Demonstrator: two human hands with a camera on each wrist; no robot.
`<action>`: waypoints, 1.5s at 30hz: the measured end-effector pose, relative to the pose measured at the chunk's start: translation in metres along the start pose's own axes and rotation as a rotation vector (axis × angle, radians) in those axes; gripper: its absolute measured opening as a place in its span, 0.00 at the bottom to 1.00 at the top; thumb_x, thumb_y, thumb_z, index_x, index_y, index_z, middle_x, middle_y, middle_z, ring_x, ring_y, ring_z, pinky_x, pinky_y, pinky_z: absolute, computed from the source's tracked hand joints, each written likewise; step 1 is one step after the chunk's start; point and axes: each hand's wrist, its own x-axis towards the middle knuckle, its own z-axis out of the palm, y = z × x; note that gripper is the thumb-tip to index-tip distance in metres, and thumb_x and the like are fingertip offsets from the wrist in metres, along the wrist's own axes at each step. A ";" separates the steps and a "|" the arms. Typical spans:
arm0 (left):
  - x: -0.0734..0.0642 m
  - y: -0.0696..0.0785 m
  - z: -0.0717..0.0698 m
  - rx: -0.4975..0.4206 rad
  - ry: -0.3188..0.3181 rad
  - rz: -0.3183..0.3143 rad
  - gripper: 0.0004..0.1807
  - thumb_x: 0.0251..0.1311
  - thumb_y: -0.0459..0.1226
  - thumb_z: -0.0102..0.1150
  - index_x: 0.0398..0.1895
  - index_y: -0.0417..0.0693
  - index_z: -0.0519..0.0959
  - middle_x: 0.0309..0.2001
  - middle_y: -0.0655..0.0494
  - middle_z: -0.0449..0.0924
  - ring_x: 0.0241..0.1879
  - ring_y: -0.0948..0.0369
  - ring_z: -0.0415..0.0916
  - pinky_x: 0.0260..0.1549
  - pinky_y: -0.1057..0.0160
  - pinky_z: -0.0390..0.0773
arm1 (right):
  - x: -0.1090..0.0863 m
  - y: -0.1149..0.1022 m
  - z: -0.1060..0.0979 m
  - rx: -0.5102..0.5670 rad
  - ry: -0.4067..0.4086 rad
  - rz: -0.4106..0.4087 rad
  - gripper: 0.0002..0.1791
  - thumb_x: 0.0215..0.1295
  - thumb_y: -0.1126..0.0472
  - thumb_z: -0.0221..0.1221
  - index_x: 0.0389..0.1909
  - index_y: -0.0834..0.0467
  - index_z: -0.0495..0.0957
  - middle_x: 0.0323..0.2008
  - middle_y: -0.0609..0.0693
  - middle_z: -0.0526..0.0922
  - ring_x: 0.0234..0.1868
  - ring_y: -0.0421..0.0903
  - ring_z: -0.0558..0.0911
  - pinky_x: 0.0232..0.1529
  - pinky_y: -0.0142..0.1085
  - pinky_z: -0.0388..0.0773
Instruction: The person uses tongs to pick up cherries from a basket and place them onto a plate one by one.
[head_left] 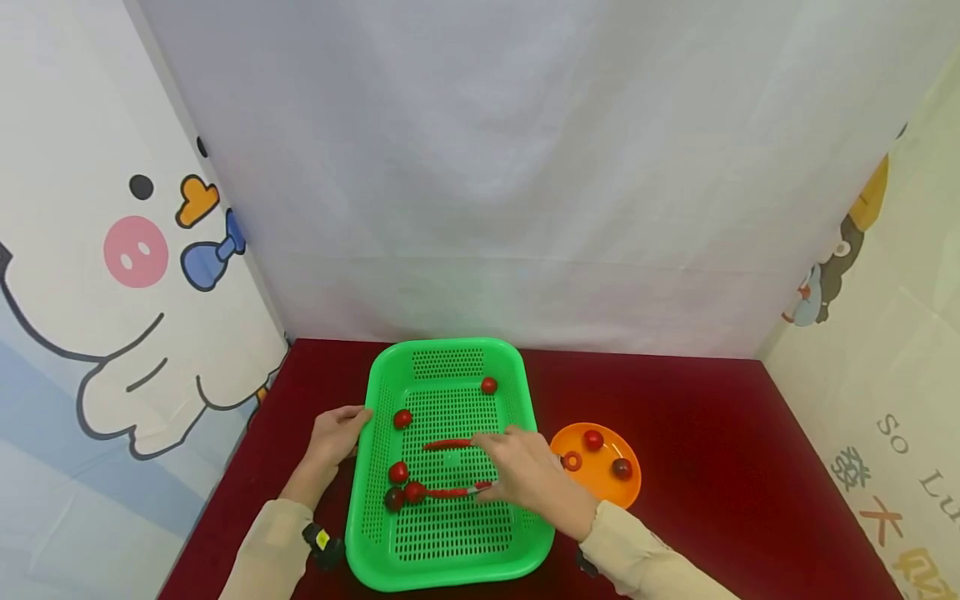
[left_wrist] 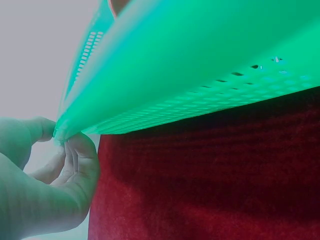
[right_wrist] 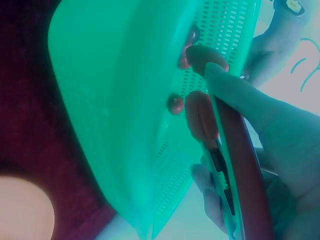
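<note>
My left hand [head_left: 335, 437] pinches the left rim of a green perforated basket [head_left: 358, 517] between thumb and fingers. In my right hand [head_left: 528, 471] is a pair of red-tipped tongs [head_left: 448, 444], held over the basket with its two arms apart. The lower arm's tip is by a red cherry tomato [head_left: 414, 492]; whether they touch I cannot tell. A dark tomato [head_left: 394, 500] and another red tomato [head_left: 398, 472] lie beside it. Farther up the basket are a tomato [head_left: 402, 419] on the left and one [head_left: 489, 385] at the far right.
An orange plate [head_left: 606, 492] stands right of the basket, bearing a red tomato [head_left: 593, 440] and a dark one [head_left: 622, 468]. A red ring [head_left: 572, 461], seemingly the tongs' end, shows above it. Dark red cloth [head_left: 712, 467] covers the table; curtains stand behind and at both sides.
</note>
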 end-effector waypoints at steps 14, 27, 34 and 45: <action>0.000 0.001 0.001 -0.005 -0.004 0.000 0.27 0.77 0.43 0.53 0.68 0.32 0.72 0.58 0.37 0.79 0.37 0.66 0.78 0.35 0.66 0.79 | 0.003 -0.011 0.009 -0.041 -0.064 -0.030 0.36 0.40 0.37 0.81 0.48 0.52 0.84 0.32 0.41 0.88 0.20 0.39 0.64 0.15 0.26 0.56; 0.001 -0.001 0.002 -0.009 -0.011 0.008 0.27 0.77 0.44 0.54 0.68 0.32 0.73 0.57 0.39 0.80 0.37 0.67 0.78 0.35 0.65 0.81 | 0.000 -0.011 0.014 -0.048 -0.028 -0.084 0.28 0.43 0.38 0.80 0.36 0.52 0.82 0.17 0.39 0.77 0.17 0.37 0.64 0.14 0.25 0.57; 0.000 -0.001 0.002 -0.005 -0.002 0.003 0.27 0.77 0.44 0.54 0.68 0.32 0.73 0.58 0.37 0.79 0.37 0.66 0.78 0.35 0.65 0.80 | -0.002 -0.008 0.014 0.002 -0.042 -0.058 0.27 0.46 0.39 0.80 0.39 0.52 0.84 0.19 0.39 0.79 0.16 0.36 0.62 0.14 0.24 0.56; 0.000 -0.001 0.001 -0.010 -0.003 0.000 0.27 0.77 0.44 0.54 0.68 0.31 0.72 0.56 0.39 0.80 0.37 0.66 0.79 0.34 0.66 0.80 | -0.010 0.000 0.009 0.043 -0.031 -0.004 0.30 0.46 0.40 0.80 0.46 0.53 0.86 0.26 0.43 0.86 0.18 0.37 0.67 0.15 0.24 0.58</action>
